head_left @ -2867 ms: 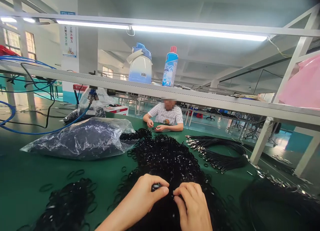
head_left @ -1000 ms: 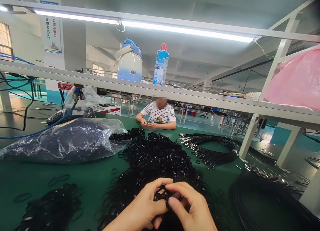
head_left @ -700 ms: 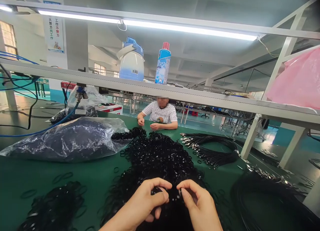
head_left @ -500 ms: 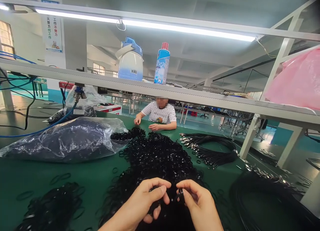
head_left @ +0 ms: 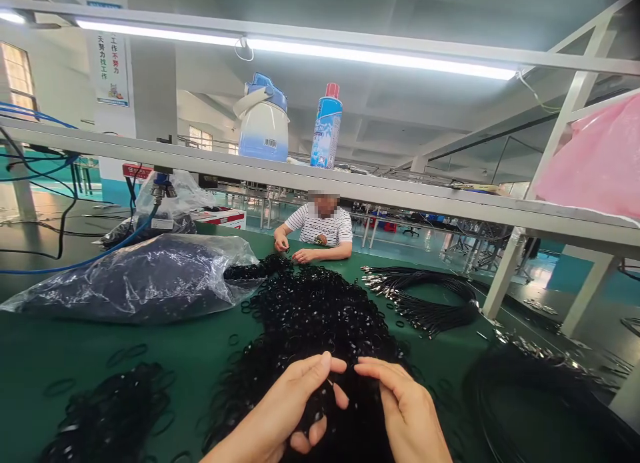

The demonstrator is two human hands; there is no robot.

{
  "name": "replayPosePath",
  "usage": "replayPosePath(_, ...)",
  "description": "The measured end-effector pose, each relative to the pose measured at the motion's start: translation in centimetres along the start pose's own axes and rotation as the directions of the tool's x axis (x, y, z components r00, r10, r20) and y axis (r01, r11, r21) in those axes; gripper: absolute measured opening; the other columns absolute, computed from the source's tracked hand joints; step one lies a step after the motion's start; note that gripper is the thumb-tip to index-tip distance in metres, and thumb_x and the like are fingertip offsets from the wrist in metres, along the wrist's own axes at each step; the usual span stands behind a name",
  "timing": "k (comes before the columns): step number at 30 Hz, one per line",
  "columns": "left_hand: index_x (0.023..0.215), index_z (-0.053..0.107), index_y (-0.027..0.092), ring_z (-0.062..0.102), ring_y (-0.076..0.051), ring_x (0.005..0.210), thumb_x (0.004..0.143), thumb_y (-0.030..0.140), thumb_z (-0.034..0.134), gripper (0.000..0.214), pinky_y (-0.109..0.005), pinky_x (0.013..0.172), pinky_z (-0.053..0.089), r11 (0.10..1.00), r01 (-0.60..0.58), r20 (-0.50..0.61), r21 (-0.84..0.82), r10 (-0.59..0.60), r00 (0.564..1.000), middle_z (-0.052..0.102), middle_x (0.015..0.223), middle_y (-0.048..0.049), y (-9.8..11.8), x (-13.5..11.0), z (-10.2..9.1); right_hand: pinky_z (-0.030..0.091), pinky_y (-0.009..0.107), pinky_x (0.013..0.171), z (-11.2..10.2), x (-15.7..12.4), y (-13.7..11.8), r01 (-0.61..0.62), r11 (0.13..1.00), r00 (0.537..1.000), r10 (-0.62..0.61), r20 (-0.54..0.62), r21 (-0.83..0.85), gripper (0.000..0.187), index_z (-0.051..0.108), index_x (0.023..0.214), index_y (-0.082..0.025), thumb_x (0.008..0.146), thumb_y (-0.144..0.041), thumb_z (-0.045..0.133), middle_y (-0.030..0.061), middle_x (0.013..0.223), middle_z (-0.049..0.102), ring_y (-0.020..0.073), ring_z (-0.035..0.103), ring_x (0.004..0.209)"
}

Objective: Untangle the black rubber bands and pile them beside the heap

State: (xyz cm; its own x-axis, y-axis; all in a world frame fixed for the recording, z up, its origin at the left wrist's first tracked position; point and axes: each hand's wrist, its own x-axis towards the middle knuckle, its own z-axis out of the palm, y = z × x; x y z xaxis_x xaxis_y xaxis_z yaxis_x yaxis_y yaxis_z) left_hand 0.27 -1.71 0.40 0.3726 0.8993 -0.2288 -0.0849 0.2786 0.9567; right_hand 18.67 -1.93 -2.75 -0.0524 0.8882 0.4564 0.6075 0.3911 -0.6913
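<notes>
A large heap of small black rings [head_left: 320, 309], rubber-like in look, spreads over the green tabletop in front of me. Above its near part, my left hand [head_left: 305, 396] has the thumb pressed to the index finger and the other fingers curled. Black rings show dark within that curl, though single pieces are hard to make out against the heap. My right hand [head_left: 400, 396] is just to the right, its fingers stretched toward the left fingertips with a small gap between the hands. I see nothing held in it; its thumb is largely hidden.
A smaller pile of rings [head_left: 110, 409] lies near left, below a clear plastic bag [head_left: 150, 276] of dark pieces. Coiled black cables [head_left: 430, 296] lie on the right. Overhead, a shelf [head_left: 300, 173] carries a jug [head_left: 263, 123] and a spray can [head_left: 327, 126]. A person [head_left: 323, 226] sits opposite.
My right hand no longer shows the small black piece between thumb and finger; its fingers have straightened. The left thumb has risen onto the index finger. The person opposite has brought their hands closer together.
</notes>
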Motion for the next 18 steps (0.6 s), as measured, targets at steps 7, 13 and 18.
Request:
replayPosePath(7, 0.115, 0.053, 0.018, 0.045, -0.004, 0.04, 0.077, 0.067, 0.045, 0.063, -0.011, 0.031, 0.015, 0.998, 0.038, 0.016, -0.041, -0.037, 0.999, 0.063, 0.077, -0.0052, 0.2, -0.4, 0.4, 0.051, 0.03, 0.078, 1.2, -0.3, -2.5, 0.229, 0.973, 0.964, -0.233, 0.129, 0.042, 0.024, 0.067, 0.102, -0.029, 0.079, -0.024, 0.059, 0.0028, 0.099, 0.068, 0.0212, 0.062, 0.09)
replayPosePath(13, 0.097, 0.061, 0.014, 0.042, -0.003, 0.037, 0.077, 0.061, 0.051, 0.051, -0.013, 0.029, 0.014, 1.0, 0.002, 0.112, -0.015, 0.0, 0.994, 0.063, 0.076, -0.0053, 0.0, -0.3, 0.5, 0.051, 0.025, 0.061, 1.6, -0.5, -1.9, -0.018, 0.967, 0.997, 0.0, 0.071, 0.254, 0.016, 0.068, 0.085, -0.023, 0.083, -0.028, 0.053, 0.002, 0.077, 0.07, 0.0174, 0.065, 0.064)
replayPosePath(18, 0.089, 0.064, 0.014, 0.042, -0.002, 0.041, 0.076, 0.04, 0.061, 0.03, -0.013, 0.033, 0.014, 0.998, -0.001, 0.058, 0.064, -0.002, 0.998, 0.063, 0.078, -0.0048, 0.2, -0.2, 0.3, 0.053, 0.031, 0.074, 1.0, -0.1, -0.8, -0.147, 0.926, 0.987, 0.116, 0.109, 0.348, 0.022, 0.068, 0.094, -0.02, 0.08, -0.034, 0.059, 0.0065, 0.088, 0.071, 0.0229, 0.067, 0.08)
